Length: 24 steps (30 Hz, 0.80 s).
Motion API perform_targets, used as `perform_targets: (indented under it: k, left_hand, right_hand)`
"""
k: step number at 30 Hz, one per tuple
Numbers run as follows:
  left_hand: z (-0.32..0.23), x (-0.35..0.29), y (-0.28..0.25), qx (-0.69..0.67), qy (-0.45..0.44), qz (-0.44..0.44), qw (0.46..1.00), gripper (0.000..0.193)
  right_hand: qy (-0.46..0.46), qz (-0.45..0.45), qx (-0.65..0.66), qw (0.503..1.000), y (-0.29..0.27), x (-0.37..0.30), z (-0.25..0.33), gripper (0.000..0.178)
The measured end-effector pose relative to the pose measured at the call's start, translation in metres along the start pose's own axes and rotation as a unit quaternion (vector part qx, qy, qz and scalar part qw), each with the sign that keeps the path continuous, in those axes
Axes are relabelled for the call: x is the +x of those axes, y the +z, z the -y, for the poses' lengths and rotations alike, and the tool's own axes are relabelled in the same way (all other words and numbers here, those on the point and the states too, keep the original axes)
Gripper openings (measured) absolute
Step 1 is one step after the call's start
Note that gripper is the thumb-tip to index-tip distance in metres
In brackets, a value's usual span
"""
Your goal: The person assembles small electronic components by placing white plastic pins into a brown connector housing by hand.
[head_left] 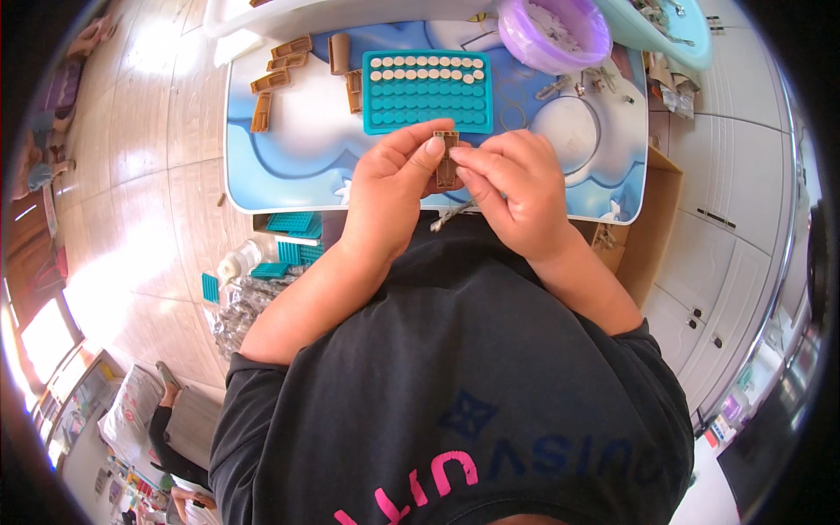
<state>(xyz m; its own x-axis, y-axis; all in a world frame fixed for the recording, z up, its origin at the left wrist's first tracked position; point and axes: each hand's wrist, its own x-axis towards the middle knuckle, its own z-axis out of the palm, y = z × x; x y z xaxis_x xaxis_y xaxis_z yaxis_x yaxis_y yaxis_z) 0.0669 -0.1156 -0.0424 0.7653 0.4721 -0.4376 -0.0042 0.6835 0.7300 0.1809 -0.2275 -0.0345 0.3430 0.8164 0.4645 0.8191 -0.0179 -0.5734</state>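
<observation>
Close to the table's near edge, my left hand (390, 188) grips a small brown plastic casing (446, 164), its hollow side showing, with the thumb along its upper end. My right hand (518, 179) is closed in a pinch against the casing's right side; whatever lies between its fingertips is too small to make out. A grey cord-like piece (451, 213) sticks out below the right hand, and whether that hand holds it is hidden. Just beyond both hands lies a teal tray (426, 125) with rows of round slots, the far rows filled with whitish discs.
Several brown casings (271, 81) lie at the table's far left. A purple lined basin (604, 39) with white pieces, small metal parts (599, 80) and a round white disc (566, 134) are on the right. Teal trays (293, 225) and a bottle (240, 261) sit below left.
</observation>
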Motion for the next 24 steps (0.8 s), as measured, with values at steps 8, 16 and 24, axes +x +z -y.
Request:
perform_targets:
  k: [8,16,24]
  left_hand:
    - [0.004,-0.003,-0.019,0.03,-0.023,0.045,0.998,0.026]
    - [-0.005,0.005,-0.028,0.013,-0.022,-0.009,1.0,0.028]
    - [-0.005,0.015,-0.035,-0.032,-0.04,-0.027,0.998,0.028]
  right_hand:
    - [0.051,0.025,0.086,0.995,0.016,0.012,-0.008,0.011]
    - [0.083,-0.003,0.007,0.997,0.02,0.039,-0.048,0.008]
    - [0.031,-0.012,-0.129,0.991,0.026,0.042,-0.063,0.01]
